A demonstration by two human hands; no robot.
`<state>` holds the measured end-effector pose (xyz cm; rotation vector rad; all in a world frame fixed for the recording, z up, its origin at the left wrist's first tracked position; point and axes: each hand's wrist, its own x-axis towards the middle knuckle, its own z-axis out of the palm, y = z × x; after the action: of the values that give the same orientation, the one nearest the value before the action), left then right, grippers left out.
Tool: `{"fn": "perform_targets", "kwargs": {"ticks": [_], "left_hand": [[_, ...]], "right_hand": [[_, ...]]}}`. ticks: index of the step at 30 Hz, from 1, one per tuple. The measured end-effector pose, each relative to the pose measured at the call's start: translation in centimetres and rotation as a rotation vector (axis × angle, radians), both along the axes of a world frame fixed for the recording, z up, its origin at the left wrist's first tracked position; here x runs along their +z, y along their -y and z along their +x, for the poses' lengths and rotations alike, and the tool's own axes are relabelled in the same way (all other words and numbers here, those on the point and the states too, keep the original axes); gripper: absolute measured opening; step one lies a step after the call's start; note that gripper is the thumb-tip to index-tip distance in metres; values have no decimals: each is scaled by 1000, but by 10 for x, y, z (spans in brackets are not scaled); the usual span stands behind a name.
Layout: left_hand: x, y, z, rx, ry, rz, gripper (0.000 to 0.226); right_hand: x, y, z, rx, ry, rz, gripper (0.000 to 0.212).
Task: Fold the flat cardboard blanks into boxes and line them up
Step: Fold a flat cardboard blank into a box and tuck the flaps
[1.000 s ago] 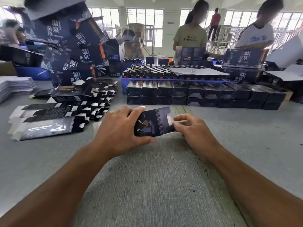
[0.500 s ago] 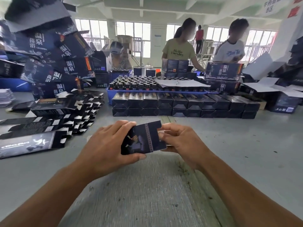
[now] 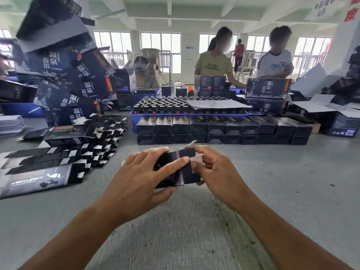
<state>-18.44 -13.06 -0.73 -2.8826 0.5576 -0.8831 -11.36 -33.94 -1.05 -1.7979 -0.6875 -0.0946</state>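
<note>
The left hand (image 3: 140, 180) grips the dark box (image 3: 187, 169) above the grey table (image 3: 292, 191), fingers curled over its top. The right hand (image 3: 216, 172) pinches the open end flaps. Finished boxes (image 3: 224, 130) stand lined up behind; flat blanks (image 3: 44, 166) lie left.

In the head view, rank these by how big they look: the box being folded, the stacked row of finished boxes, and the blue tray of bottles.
1. Row of finished boxes, widest across the frame.
2. Blue tray, slightly narrower; it sits behind the row and is partly hidden, so this ranking is unsure.
3. Box being folded, held by the left hand and right hand; smallest even though nearest.
</note>
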Motion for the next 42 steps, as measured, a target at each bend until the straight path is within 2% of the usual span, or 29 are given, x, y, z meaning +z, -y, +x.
{"fn": "perform_targets", "kwargs": {"ticks": [5,10,14,20,28,30,33,35,42], "left_hand": [[0,0,-2,-4,-34,-56,64],[0,-2,-2,12,-48,-94,63],[-1,-2,-2,-5,-5,-117,61],[-7,-5,-1,-71,47,-216,59],[-11,-2,1,-82,62,-227,70],[-12,-4,1,-77,44,-255,71],[-13,-8,2,-66,44,-305,72],[-13,-10,2,-68,45,-337,74],[-13,-6,1,-88,52,-341,71]], "right_hand": [[-3,-5,-5,-84,168,-122,40],[-7,-9,-7,-122,213,-79,40],[-9,-12,-12,-137,243,-43,53],[-9,-14,-17,-198,415,-76,28],[-3,-11,-17,-187,389,-124,31],[-1,-8,-18,-115,308,-128,37],[3,-5,-21,39,165,-212,68],[3,-6,-23,86,143,-244,79],[-4,-9,-20,-40,194,-103,44]]}}
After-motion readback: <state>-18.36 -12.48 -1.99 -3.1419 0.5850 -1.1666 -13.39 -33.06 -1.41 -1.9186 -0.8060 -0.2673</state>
